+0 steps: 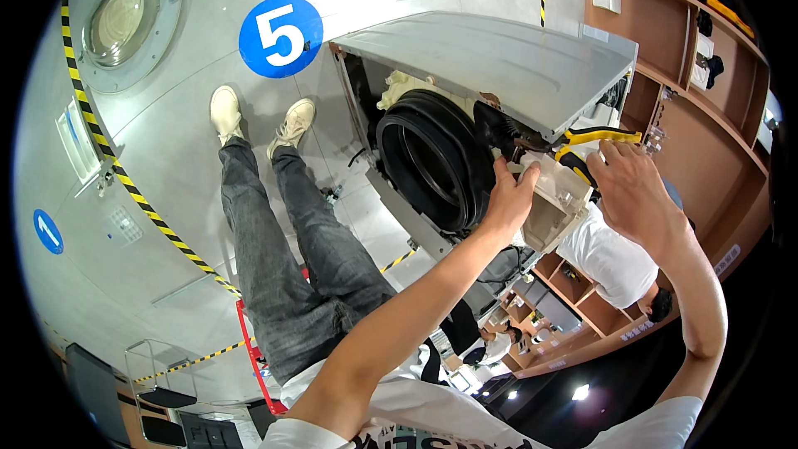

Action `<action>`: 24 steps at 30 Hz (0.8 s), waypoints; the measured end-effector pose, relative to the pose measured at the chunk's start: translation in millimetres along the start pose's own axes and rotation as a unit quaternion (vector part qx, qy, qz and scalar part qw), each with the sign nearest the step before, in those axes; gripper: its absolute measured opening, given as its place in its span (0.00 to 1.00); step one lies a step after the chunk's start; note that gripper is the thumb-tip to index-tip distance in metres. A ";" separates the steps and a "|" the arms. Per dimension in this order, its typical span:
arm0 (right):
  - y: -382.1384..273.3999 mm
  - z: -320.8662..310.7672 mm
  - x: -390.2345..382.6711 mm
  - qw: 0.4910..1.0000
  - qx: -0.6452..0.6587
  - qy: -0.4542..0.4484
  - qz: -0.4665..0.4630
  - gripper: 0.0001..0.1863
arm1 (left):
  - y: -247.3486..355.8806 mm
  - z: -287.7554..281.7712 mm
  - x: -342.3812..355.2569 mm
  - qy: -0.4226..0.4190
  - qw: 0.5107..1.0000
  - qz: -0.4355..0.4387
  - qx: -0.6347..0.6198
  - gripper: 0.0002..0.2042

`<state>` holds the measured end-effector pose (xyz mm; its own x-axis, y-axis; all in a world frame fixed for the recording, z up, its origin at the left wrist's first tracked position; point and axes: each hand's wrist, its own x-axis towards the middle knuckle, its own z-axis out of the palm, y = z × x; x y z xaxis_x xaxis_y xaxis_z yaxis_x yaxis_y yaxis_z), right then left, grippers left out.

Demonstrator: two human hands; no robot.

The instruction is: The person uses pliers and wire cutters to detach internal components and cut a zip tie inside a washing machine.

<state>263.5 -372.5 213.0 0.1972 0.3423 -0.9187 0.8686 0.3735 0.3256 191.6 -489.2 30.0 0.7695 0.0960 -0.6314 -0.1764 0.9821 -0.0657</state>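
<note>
In front of me stands a partly dismantled washing machine, its grey cabinet exposing a round black rubber door seal. My right hand is closed on pliers with yellow and black handles. Their jaws point left, into the cabinet beside a dark part, and what they grip is hidden. My left hand holds the whitish plastic housing next to the seal, thumb and fingers apart around its edge. The housing sits at the cabinet's corner, just below the pliers.
A detached round washer door lies on the floor at the far left. Black-and-yellow tape crosses the grey floor, near a blue round floor marker. Wooden shelves stand at right. A person in white is beyond my right arm.
</note>
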 end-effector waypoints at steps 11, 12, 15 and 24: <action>-6.7 -11.0 -8.5 0.996 -0.007 -0.058 0.067 0.12 | 26.0 -6.6 -13.5 -0.106 0.994 -0.024 -0.031 0.50; -12.4 -10.4 -11.1 0.995 -0.025 -0.063 0.071 0.11 | 25.4 -5.5 -11.2 -0.090 0.996 -0.017 -0.010 0.51; -26.4 -7.3 -18.4 0.996 -0.075 -0.006 0.041 0.13 | 20.9 -2.6 -6.8 -0.066 0.997 0.003 0.028 0.53; -25.6 -7.6 -20.2 0.998 -0.030 0.034 -0.039 0.22 | 18.9 -2.2 -11.5 -0.074 0.995 -0.007 -0.060 0.51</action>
<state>233.8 -382.4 225.0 0.0980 0.3667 -0.9251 0.8508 0.4514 0.2691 178.0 -472.1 34.3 0.8522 0.1146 -0.5105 -0.2308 0.9580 -0.1702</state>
